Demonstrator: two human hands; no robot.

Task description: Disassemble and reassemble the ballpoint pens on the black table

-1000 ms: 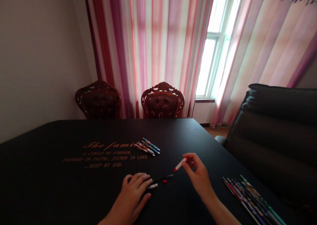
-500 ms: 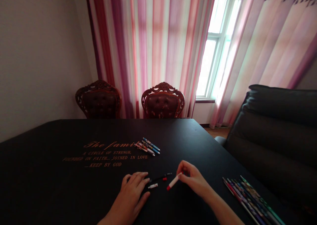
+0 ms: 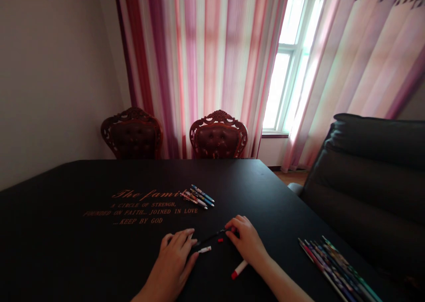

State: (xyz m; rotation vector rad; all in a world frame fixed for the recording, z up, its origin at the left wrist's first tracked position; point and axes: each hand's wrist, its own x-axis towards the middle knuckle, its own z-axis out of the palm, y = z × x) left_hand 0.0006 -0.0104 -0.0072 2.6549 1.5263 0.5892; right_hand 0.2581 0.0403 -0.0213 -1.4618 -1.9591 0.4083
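Note:
My right hand [image 3: 244,238] pinches the far end of a thin black pen [image 3: 212,237], thumb and forefinger pressed together. The pen slants down to the fingers of my left hand [image 3: 175,253], which rests low over the table with its thumb apart. Something small and whitish shows by the left fingers; I cannot make out what. A short white marker piece [image 3: 205,249] lies beside the left thumb. Between the hands sits a small red cap [image 3: 220,240]. Under my right wrist lies a white marker [image 3: 239,269] with a red end, partly hidden by the hand.
Several patterned pens [image 3: 199,197] lie farther back on the black table [image 3: 139,257], near gold lettering. At the right, several more pens and pencils [image 3: 338,266] lie in a row. Two carved chairs [image 3: 218,136] stand behind the table, and a black leather seat [image 3: 372,173] stands at the right.
My right hand has let go of the red-ended white marker, now on the table, and moved left to the black pen's end. My left hand has shifted slightly left.

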